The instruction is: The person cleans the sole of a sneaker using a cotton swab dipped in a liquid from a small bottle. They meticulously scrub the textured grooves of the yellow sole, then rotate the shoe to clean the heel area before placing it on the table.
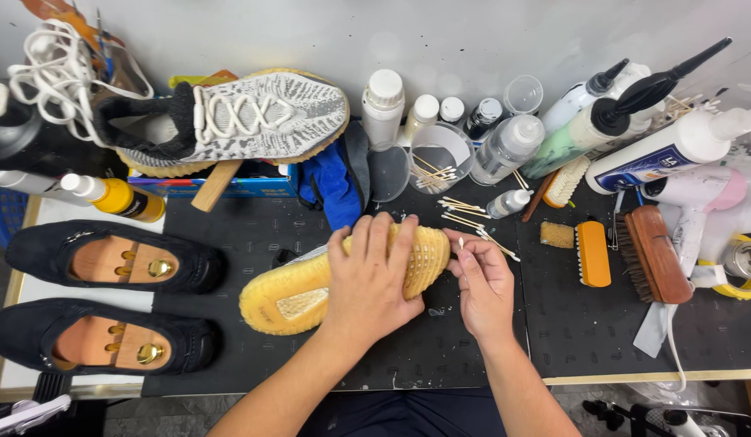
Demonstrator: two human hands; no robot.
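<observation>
Yellow ribbed rubber-soled sneaker [343, 279]: lies sole-up near the middle of the black mat-covered table [569, 332], toe end toward the right. The left hand [367, 283] is clamped over the sole, grip closed on the shoe and pinning it in place. The right hand [482, 285], just right of the toe end, pinches a thin cotton swab [461, 241] between closed fingertips, its tip touching the sole's edge.

Progress, as a judgement: detail cleaning of the sole grooves appears under way. The sole shows an even yellow, but whether dirt remains in the ribs cannot be told. The matching grey knit sneaker with white laces [238, 121] stands upright at the far left on a blue box, apart from the work.

Surface and surroundings: loose swabs [464, 214] are scattered far of the hands beside a clear plastic cup [438, 158] of more. Plastic bottles [505, 146] line the far edge against a pale wall. Wooden-backed brushes [654, 255] lie to the right. Two black loafers with wooden shoe trees [108, 299] sit at the near left.
</observation>
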